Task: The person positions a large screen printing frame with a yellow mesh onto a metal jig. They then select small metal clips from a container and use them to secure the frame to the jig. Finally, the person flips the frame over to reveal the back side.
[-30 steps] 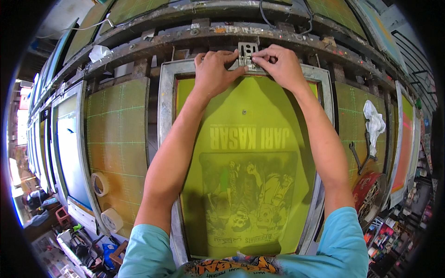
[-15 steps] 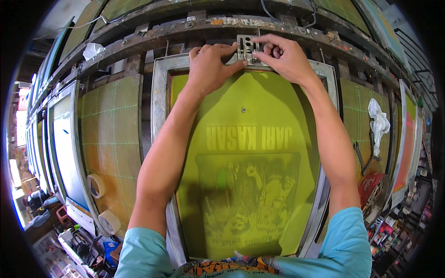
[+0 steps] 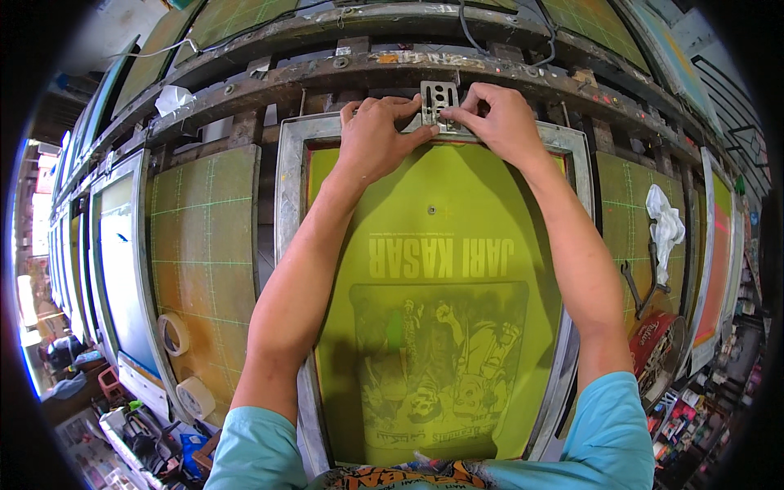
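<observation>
Metal bracket (image 3: 439, 104): silvery, flat, slotted, round-holed.

Shiny metal bracket (image 3: 439, 95) at twelve o'clock on a scuffed, dull metal frame (image 3: 291, 188).
Smooth, matt mesh (image 3: 431, 180) inside; glossy metal tin (image 3: 653, 341) at four o'clock.

We hold both forearms (image 3: 314, 245) stretched forward, angled inward so that our hands sit near each other. Our left hand (image 3: 374, 139) points rightward, its thumb (image 3: 418, 136) and index finger (image 3: 403, 107) parted at the tips. Our right hand (image 3: 508, 124) faces it, wrist bent leftward, fingers (image 3: 475, 99) curled toward the thumb.
</observation>
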The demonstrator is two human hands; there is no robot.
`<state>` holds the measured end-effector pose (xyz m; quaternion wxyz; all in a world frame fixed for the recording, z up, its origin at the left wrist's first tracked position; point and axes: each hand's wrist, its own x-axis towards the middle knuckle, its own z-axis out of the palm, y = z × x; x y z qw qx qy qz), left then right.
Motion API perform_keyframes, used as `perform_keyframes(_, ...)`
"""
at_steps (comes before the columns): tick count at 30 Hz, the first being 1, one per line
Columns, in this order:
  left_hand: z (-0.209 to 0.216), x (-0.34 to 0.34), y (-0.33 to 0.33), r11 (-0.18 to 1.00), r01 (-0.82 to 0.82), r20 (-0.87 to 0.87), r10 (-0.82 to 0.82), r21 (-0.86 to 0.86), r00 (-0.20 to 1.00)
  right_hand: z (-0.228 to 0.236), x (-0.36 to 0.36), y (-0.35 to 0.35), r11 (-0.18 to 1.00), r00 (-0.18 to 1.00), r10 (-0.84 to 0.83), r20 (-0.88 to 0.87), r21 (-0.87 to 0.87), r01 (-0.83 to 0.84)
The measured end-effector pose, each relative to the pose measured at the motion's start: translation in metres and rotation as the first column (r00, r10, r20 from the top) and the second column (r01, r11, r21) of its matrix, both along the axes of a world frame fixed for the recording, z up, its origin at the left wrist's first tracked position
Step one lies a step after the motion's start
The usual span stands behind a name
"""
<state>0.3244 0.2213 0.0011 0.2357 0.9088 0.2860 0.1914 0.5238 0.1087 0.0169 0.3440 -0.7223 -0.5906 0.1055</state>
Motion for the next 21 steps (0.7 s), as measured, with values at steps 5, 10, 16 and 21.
perform_keyframes(5, -0.004, 0.000, 0.002, 1.000, -0.006, 0.012, 0.006, 0.008, 1.000, 0.008, -0.007, -0.004, 1.000, 1.000, 0.013, -0.009, -0.012, -0.013)
perform_keyframes(10, -0.004, -0.002, 0.002, 1.000, -0.001, 0.021, 0.001, 0.018, 1.000, 0.004, -0.009, 0.000, 0.996, 0.998, -0.065, 0.006, -0.057, 0.066)
perform_keyframes(16, 0.002, -0.001, -0.001, 1.000, 0.006, -0.029, -0.006, -0.001, 1.000, 0.003, -0.003, 0.001, 0.999, 0.998, 0.015, -0.062, 0.032, -0.013)
perform_keyframes(21, 0.003, -0.004, 0.002, 1.000, 0.008, -0.039, -0.009, -0.027, 0.999, 0.012, -0.015, -0.001, 1.000, 1.000, -0.018, 0.003, -0.004, 0.018)
